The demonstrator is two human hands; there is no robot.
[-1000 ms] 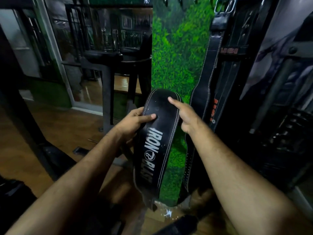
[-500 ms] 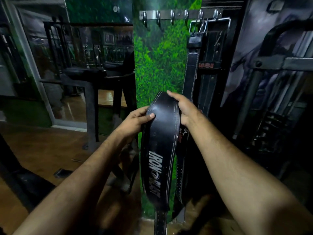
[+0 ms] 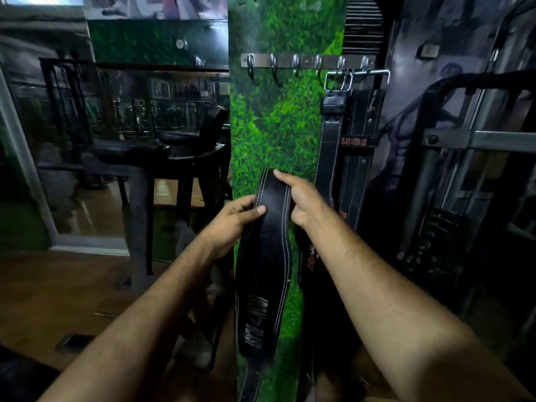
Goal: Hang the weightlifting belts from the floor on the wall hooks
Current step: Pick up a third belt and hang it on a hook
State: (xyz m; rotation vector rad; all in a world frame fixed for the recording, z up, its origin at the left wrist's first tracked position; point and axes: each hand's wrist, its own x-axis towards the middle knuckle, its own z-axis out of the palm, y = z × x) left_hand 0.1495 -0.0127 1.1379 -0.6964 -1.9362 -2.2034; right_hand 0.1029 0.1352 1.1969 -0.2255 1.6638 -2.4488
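Gripping the black belt (image 3: 269, 227) near its folded top, your left hand (image 3: 232, 219) pinches one stitched edge while your right hand (image 3: 301, 198) clamps the other, probably to keep the stiff leather from flopping. It hangs in front of the grass-print panel (image 3: 278, 126), below the steel hook rail (image 3: 304, 60) (its left hooks free); the hung belts (image 3: 345, 146) dangle from buckles.

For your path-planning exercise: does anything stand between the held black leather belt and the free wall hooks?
Nothing visible: the black leather belt sits below the steel hook rail; only green wall panel between. Hung belts occupy the right hooks.
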